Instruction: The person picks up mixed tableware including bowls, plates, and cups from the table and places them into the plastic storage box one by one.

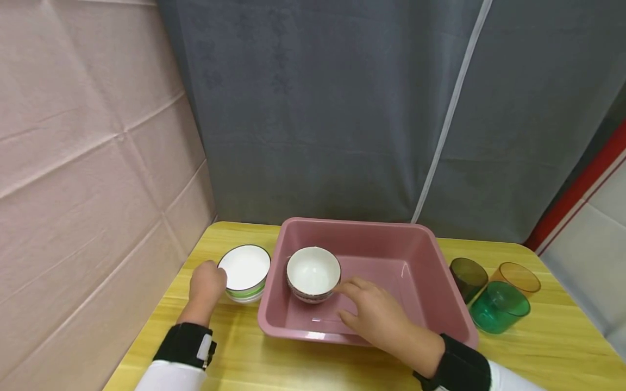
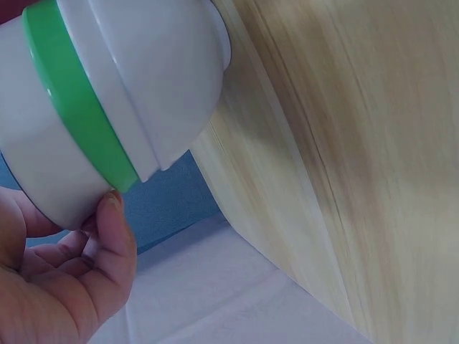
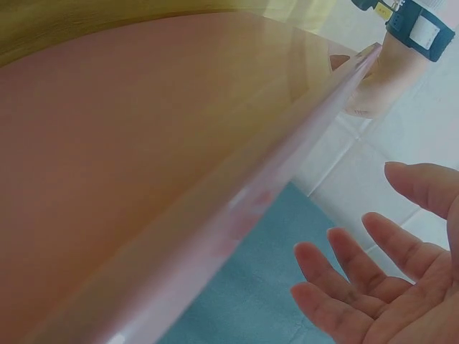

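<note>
Head view: the left hand (image 1: 207,281) is pinching the green-banded bowl (image 1: 246,271) near its rim, left of the tub (image 1: 381,271). The right hand (image 1: 375,315) is hovering loosely spread over the tub's near side, gripping nothing, perhaps touching the white bowl (image 1: 313,272) standing inside, at left.

It looks like a curtained-off booth here: grey fabric curtain (image 1: 313,108), creased pale-pink cloth wall (image 1: 98,163), yellow wood-grain table (image 1: 293,366).
</note>
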Available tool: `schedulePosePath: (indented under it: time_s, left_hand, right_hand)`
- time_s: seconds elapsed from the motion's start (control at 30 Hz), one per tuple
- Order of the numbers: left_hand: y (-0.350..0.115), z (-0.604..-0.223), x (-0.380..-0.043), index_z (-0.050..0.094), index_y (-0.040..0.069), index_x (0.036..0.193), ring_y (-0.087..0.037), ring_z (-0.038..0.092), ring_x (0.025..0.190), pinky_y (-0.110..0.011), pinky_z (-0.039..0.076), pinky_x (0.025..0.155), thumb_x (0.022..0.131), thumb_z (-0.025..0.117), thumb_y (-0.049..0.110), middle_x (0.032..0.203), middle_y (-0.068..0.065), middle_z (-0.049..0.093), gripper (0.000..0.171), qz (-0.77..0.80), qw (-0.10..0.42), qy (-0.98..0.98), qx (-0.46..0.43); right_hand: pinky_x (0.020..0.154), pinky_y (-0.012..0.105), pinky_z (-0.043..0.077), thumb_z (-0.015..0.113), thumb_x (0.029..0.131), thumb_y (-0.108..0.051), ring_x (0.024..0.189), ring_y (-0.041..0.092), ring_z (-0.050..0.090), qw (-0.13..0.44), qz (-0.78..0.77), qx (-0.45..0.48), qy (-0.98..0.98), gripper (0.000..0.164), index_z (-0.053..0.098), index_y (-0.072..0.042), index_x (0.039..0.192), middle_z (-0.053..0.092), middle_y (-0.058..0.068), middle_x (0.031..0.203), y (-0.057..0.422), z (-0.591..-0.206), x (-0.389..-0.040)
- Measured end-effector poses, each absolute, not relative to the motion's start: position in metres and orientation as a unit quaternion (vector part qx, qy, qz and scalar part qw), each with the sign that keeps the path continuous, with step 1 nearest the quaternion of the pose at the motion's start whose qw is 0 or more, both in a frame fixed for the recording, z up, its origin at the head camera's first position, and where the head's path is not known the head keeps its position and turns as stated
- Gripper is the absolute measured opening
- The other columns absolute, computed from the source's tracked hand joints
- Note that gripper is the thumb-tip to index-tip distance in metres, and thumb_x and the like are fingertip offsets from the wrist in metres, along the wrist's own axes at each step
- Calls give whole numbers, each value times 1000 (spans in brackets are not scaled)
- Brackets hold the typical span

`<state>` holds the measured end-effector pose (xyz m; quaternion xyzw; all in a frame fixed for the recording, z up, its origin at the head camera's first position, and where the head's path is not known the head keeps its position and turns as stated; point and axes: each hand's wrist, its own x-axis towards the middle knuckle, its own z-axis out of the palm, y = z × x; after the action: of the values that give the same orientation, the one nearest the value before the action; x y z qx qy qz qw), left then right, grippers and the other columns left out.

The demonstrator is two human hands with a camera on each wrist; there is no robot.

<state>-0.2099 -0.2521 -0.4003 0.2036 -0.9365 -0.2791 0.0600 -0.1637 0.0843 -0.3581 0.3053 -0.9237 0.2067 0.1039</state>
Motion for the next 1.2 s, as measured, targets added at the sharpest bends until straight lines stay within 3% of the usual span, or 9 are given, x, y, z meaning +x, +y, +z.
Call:
schedulePosePath:
  time_s: [0.53, 0.73, 1.2]
  left_hand:
    - [-254, -399, -210, 54, -22, 111, -35, 56, 77, -40, 51, 63, 95, 36, 4, 100, -35, 59, 35, -318, 62, -919, 225]
    - [-255, -401, -210, 55, -21, 106, -33, 53, 71, -35, 46, 55, 96, 37, 5, 90, -31, 58, 33, -316, 76, -917, 232]
    - [-255, -393, -205, 57, -17, 90, -31, 48, 64, -37, 41, 51, 93, 39, 4, 73, -22, 53, 28, -316, 120, -918, 206]
  right_hand:
    - [76, 44, 54, 80, 75, -19, 95, 21, 66, 104, 209, 295, -927, 37, 70, -14, 110, 66, -2, 104, 87, -359, -166]
    - [75, 44, 54, 80, 75, -20, 94, 21, 66, 100, 205, 290, -929, 36, 70, -13, 109, 65, -2, 103, 86, -358, -166]
    - [77, 44, 54, 80, 75, -19, 95, 22, 66, 95, 207, 291, -929, 37, 69, -11, 110, 66, 0, 103, 87, -358, -169]
